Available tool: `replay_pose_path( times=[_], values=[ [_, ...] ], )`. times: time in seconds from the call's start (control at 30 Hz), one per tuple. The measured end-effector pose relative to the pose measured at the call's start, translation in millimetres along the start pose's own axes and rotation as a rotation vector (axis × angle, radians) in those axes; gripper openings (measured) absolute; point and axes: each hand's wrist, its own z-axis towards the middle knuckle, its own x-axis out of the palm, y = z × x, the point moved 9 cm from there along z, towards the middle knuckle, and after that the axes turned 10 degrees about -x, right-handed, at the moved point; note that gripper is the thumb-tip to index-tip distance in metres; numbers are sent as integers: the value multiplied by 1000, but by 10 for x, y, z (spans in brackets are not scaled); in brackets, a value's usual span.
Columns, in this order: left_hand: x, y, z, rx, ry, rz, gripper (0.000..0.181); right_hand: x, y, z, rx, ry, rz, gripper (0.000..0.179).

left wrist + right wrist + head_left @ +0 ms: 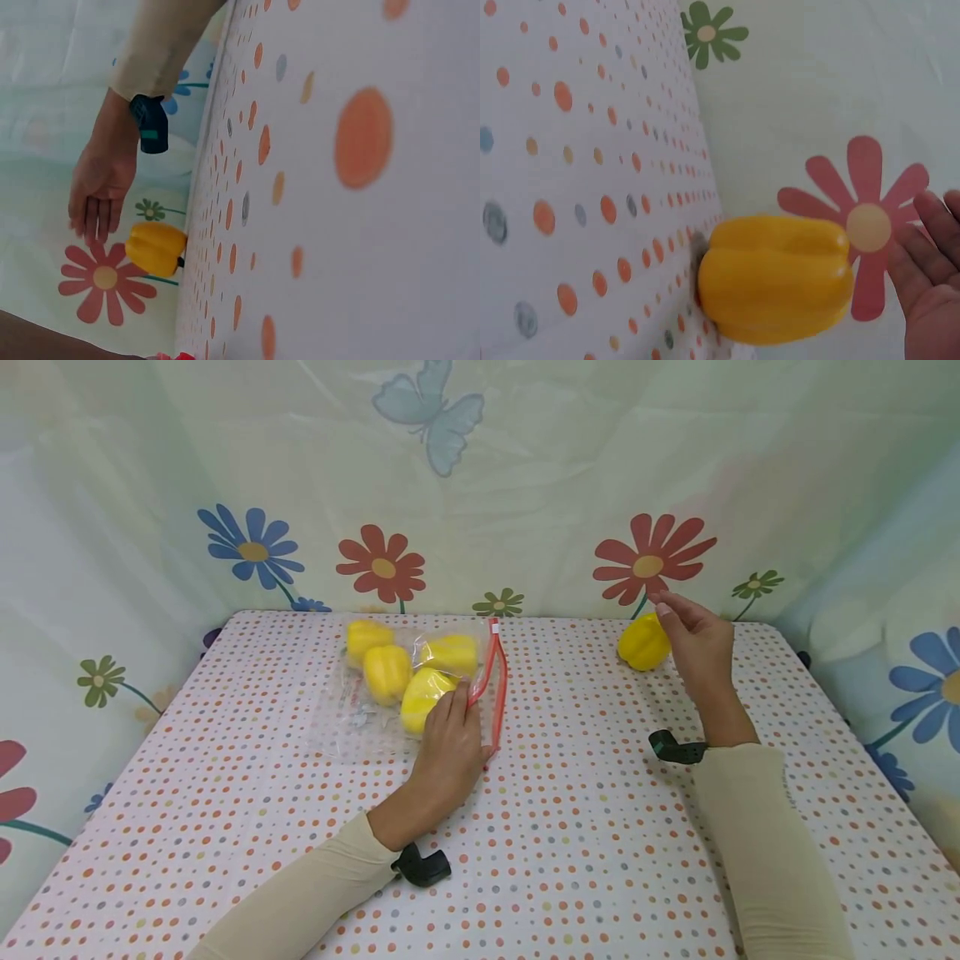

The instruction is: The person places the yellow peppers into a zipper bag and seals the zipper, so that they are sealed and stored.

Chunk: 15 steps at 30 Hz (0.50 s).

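Observation:
A clear plastic zip bag with a red zip edge lies on the table, with several yellow bell peppers inside it. My left hand holds the bag at its mouth, fingers over the red edge and thumb near the lower end of it. A single yellow bell pepper stands on the table at the back right. Just above and beside this pepper is my right hand, fingers extended and holding nothing. A gap separates hand and pepper in the right wrist view.
A dotted cloth covers the table. Behind it hangs a curtain printed with flowers and a butterfly, close to the table's back edge. Each wrist carries a black camera mount.

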Motion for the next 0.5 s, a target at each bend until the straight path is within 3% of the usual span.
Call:
replay_pose_path(
  times=[0.17, 0.33, 0.5],
  values=[
    [18, 1, -4, -6, 26, -18, 69, -110, -212, 10, 99, -43, -42, 51],
    [16, 4, 1, -10, 29, -7, 67, -65, -449, 14, 230, 29, -34, 65],
    [20, 8, 4, -5, 25, 4, 67, 27, -974, 103, 283, 94, -33, 80]
  ],
)
